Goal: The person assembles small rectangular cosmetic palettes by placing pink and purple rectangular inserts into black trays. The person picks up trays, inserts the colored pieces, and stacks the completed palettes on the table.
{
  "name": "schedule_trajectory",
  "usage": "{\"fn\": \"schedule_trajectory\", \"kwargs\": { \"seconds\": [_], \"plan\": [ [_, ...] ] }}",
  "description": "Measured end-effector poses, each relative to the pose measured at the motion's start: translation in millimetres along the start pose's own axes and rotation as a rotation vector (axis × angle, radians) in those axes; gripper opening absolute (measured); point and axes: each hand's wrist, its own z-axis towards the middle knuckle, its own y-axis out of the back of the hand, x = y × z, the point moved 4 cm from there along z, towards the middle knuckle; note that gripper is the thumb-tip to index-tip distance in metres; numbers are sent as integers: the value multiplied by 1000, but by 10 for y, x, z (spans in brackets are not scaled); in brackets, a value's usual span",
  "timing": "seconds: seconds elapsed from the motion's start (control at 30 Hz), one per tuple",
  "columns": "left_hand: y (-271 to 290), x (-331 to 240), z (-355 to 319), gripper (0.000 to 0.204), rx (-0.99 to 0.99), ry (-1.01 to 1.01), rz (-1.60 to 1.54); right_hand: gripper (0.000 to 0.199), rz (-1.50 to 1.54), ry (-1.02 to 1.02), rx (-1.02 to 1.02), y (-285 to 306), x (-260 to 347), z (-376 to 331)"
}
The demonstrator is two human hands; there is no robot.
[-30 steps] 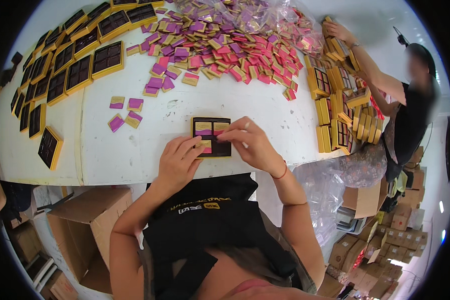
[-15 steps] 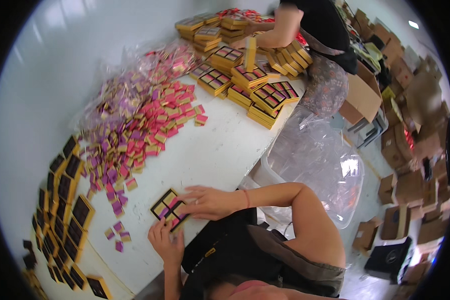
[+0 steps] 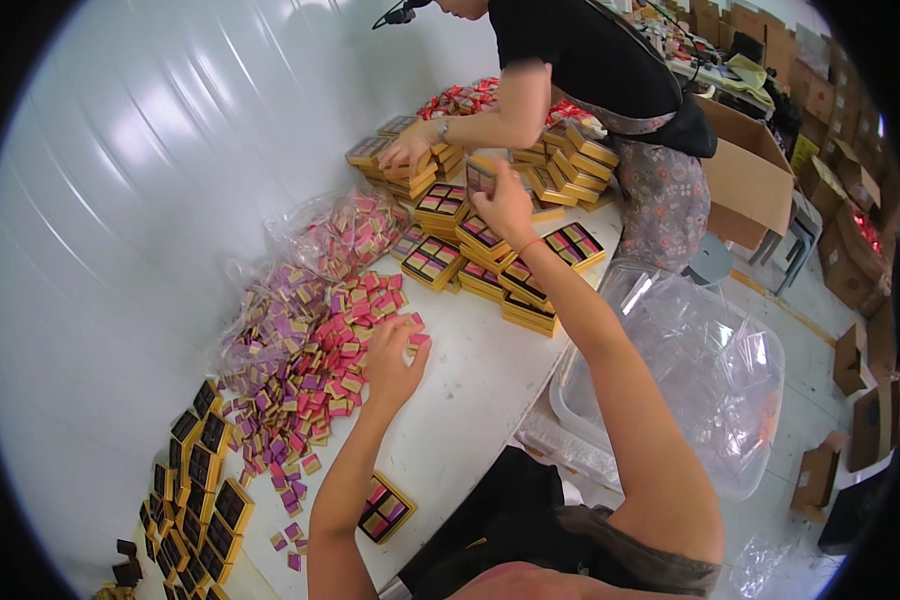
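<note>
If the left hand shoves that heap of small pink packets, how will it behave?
The pink packets lie loose and look light, so they would likely scatter under the left hand. Their flat shape suggests sliding on the white table, not rolling.

Both hands left the filled box (image 3: 386, 507): the left hand (image 3: 393, 360) reached the pink packets (image 3: 355, 350), the right hand (image 3: 505, 205) the stacked boxes (image 3: 490, 265).
</note>
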Motion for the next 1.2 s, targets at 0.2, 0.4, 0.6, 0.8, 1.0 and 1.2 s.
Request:
{"fn": "schedule_trajectory", "kwargs": {
  "seconds": [0.2,0.4,0.6,0.8,1.0,1.2],
  "plan": [
    [-822,552,567,65,-43,124,-32,53,862,-601,192,-397,-441,165],
    [-1345,845,829,77,-26,318,28,71,376,-451,373,-907,-570,456],
    [-1582,899,856,75,-94,379,13,74,79,-257,372,-745,-633,422],
    [-1540,992,721,82,-223,390,-122,63,263,4,608,588,-26,-539],
    [-1659,1037,579,83,-207,645,-591,73,74,-47,411,1412,-371,-1482],
    [-1455,675,508,77,-107,689,-700,89,300,-295,409,1328,-607,-1970]
  ]
}}
